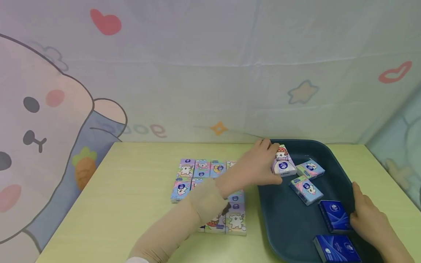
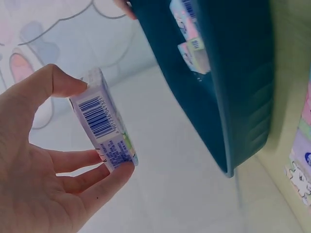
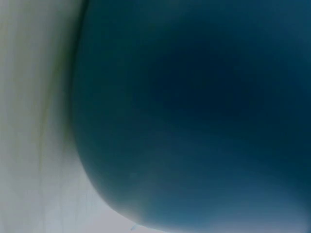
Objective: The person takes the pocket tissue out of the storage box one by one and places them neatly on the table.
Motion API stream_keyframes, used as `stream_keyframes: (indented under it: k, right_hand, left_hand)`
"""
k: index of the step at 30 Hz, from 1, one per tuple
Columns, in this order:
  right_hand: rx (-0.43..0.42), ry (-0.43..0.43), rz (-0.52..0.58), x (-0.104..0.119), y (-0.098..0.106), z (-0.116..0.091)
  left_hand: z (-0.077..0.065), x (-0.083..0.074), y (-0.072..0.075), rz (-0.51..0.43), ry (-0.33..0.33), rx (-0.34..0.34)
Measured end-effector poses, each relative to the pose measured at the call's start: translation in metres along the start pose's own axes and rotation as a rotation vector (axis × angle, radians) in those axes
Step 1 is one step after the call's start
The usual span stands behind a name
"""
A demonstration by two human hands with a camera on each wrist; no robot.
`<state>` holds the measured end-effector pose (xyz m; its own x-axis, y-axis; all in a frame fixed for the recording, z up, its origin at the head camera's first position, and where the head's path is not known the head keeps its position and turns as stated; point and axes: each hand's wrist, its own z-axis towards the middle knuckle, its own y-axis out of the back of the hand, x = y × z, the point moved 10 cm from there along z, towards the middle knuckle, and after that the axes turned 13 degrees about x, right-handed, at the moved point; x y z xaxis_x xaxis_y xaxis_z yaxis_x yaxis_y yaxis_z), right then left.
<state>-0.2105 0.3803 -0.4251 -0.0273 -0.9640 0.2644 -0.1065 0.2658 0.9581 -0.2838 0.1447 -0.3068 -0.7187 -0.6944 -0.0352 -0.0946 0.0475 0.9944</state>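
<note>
My left hand (image 1: 258, 164) pinches a small purple cartoon-printed tissue pack (image 1: 283, 161) between thumb and fingers, over the back left of the dark teal tray (image 1: 286, 223). The left wrist view shows the barcode side of this tissue pack (image 2: 99, 119), held apart from the tray wall (image 2: 248, 82). My right hand (image 1: 371, 219) grips the tray's right rim, thumb on the inner side. Inside the tray lie two pastel tissue packs (image 1: 306, 190) and two dark blue tissue packs (image 1: 334, 215). The right wrist view shows only a blurred tray surface (image 3: 194, 121).
Left of the tray, several cartoon tissue packs (image 1: 235, 221) lie in close rows on the pale yellow table (image 1: 108, 212), partly hidden by my left forearm. A printed cloth (image 1: 197, 73) hangs behind the table's back edge.
</note>
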Motion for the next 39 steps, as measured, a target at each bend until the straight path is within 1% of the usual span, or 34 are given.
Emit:
stream_keyframes:
  k: [3,7,12,19,24,27,33,39]
  right_hand:
    - [0.002,-0.001,0.001,0.0,0.0,0.0]
    - [0.005,-0.007,0.002,0.0,-0.001,0.0]
    - [0.014,-0.01,0.005,-0.001,-0.001,0.0]
    - [0.032,-0.019,0.003,-0.003,-0.003,-0.001]
    - [0.028,-0.019,0.001,-0.003,-0.003,-0.002]
    - [0.034,-0.023,0.001,-0.004,-0.003,-0.002]
    - [0.052,-0.034,-0.001,-0.004,-0.004,-0.002]
    - [0.044,-0.027,0.003,-0.003,-0.004,-0.002]
  left_hand:
    - [-0.012,0.0,0.002,-0.018,-0.013,0.009]
    - [-0.028,0.005,0.001,-0.069,-0.009,0.013]
    - [-0.047,0.017,-0.005,-0.147,0.001,0.009]
    - [-0.077,0.032,-0.014,-0.229,-0.035,0.003]
    - [-0.099,0.041,-0.024,-0.286,-0.054,0.027]
    - [-0.112,0.049,-0.032,-0.341,-0.04,0.032]
    - [-0.135,0.067,-0.048,-0.367,-0.026,0.005]
    - [-0.159,0.088,-0.069,-0.42,-0.012,0.034]
